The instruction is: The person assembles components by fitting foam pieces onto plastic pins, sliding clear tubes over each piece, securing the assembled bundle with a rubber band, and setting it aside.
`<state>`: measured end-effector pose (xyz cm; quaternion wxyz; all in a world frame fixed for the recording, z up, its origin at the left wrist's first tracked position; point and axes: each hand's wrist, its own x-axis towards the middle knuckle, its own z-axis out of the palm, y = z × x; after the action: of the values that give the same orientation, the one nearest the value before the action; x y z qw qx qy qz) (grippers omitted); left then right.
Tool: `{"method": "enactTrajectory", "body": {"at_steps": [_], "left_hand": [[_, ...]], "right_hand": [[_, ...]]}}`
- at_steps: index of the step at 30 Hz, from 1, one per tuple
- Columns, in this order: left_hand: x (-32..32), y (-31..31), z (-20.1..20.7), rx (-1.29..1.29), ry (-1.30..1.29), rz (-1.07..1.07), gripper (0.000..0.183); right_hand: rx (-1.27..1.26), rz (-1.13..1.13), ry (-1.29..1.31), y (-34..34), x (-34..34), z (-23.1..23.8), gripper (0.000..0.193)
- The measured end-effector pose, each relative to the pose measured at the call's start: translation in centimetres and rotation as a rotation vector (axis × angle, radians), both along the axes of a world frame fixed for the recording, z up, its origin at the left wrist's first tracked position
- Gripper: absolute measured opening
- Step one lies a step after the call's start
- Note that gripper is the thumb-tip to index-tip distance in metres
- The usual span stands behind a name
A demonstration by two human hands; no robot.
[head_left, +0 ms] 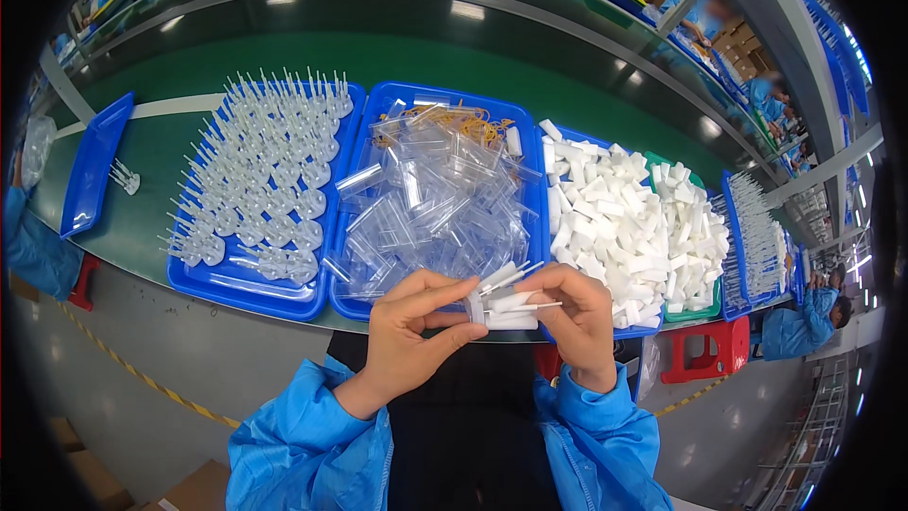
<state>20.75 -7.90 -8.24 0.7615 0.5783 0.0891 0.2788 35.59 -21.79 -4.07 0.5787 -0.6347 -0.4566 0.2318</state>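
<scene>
"At the near edge of the counter [147, 213], what's held?"

"The left hand [416, 322] has its grip closed on a clear plastic piece [476, 308]; the right hand [579, 317] pinches white tubes [512, 321] projecting from it."

"Beyond?"

"Clear sleeves [435, 194] in the middle blue tray [537, 218]; white plugs [605, 218] just right."

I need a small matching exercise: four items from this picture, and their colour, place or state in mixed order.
Column 1
1. Transparent pieces
2. Stringy bands
3. Small cylinders
4. Left hand

Column 2
A. White, heaped on the right
B. Holding a part with white rods
C. Filling the middle blue tray
D. Yellow-orange, near that tray's far edge

Pairs: 1-C, 2-D, 3-A, 4-B
</scene>
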Motion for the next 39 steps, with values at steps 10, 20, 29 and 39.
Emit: {"method": "enactTrajectory", "body": {"at_steps": [10, 20, 29, 39], "left_hand": [[0.1, 0.3, -0.1, 0.150, -0.004, 0.099, 0.048], [-0.3, 0.7, 0.2, -0.029, -0.008, 0.123, 0.040], [-0.2, 0.7, -0.6, 0.044, -0.095, 0.100, 0.034], [0.0, 0.4, -0.3, 0.063, -0.144, 0.129, 0.032]], "right_hand": [[-0.030, -0.092, -0.042, -0.3, -1.0, -0.3, 0.031], [-0.014, -0.308, -0.353, -2.1, 3.5, 1.7, 0.027], [-0.552, -0.664, -1.109, -1.6, 13.8, -2.3, 0.027], [0.036, -0.326, 0.031, -1.4, 4.4, 1.2, 0.024]]}}
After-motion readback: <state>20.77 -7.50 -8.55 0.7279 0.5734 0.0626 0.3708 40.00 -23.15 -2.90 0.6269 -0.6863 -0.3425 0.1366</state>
